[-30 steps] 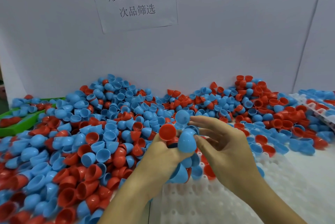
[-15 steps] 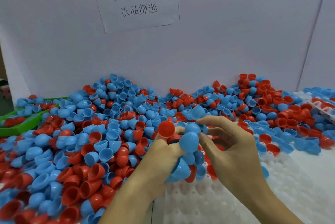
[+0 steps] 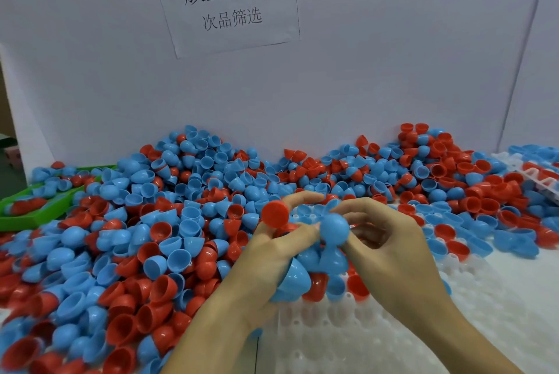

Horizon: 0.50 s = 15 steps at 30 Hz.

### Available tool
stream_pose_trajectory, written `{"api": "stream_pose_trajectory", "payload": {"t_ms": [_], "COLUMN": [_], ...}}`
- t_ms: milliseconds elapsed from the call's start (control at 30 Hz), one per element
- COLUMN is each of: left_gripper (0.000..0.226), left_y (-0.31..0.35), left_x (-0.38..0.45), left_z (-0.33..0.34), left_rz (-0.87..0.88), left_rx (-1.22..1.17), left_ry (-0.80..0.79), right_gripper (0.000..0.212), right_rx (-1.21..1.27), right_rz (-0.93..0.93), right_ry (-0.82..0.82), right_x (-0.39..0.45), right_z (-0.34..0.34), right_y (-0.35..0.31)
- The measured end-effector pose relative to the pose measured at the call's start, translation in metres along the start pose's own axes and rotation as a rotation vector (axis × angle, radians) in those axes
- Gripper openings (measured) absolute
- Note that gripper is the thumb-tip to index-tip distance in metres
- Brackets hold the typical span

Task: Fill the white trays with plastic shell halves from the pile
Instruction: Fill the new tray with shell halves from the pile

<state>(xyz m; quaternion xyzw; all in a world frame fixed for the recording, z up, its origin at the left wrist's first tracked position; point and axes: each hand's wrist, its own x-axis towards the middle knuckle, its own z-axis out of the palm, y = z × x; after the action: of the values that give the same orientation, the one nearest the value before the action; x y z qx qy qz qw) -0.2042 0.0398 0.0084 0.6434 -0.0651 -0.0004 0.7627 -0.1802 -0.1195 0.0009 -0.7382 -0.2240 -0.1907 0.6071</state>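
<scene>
At frame centre, the left hand (image 3: pixel 272 255) grips a clutch of blue and red plastic shell halves (image 3: pixel 295 278); the right hand's (image 3: pixel 390 255) grip pinches one round blue shell half (image 3: pixel 334 228) above the white plastic tray (image 3: pixel 378 340).

Single head view, forward and down, close over the pile (image 3: pixel 151 222).

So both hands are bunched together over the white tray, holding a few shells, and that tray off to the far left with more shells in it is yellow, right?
Not quite. The head view shows the tray at the far left is green, not yellow. The rest holds: the left hand and right hand are together over the white tray, holding several shells.
</scene>
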Motion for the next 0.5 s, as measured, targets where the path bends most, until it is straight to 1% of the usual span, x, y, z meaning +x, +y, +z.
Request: {"api": "stream_pose_trajectory", "payload": {"t_ms": [133, 333, 400, 500], "left_gripper": [0.029, 0.02, 0.019, 0.019], "left_y": [-0.0023, -0.0012, -0.0003, -0.0005], "left_x": [-0.0008, -0.0006, -0.0008, 0.0], "left_z": [0.002, 0.005, 0.0045, 0.0042], "left_rz": [-0.05, -0.064, -0.086, -0.114], "left_rx": [-0.026, -0.039, -0.057, -0.053], "left_ry": [-0.011, 0.066, 0.102, 0.133], "right_gripper": [0.012, 0.011, 0.014, 0.018], "right_rx": [-0.05, -0.08, -0.019, 0.169], "right_rz": [0.033, 0.077, 0.131, 0.197], "right_ry": [0.028, 0.057, 0.072, 0.049], "right_x": [-0.0009, -0.0015, -0.0003, 0.0004], "right_z": [0.0016, 0.0038, 0.0017, -0.0022], "right_y": [0.0009, 0.0052, 0.0066, 0.0039]}}
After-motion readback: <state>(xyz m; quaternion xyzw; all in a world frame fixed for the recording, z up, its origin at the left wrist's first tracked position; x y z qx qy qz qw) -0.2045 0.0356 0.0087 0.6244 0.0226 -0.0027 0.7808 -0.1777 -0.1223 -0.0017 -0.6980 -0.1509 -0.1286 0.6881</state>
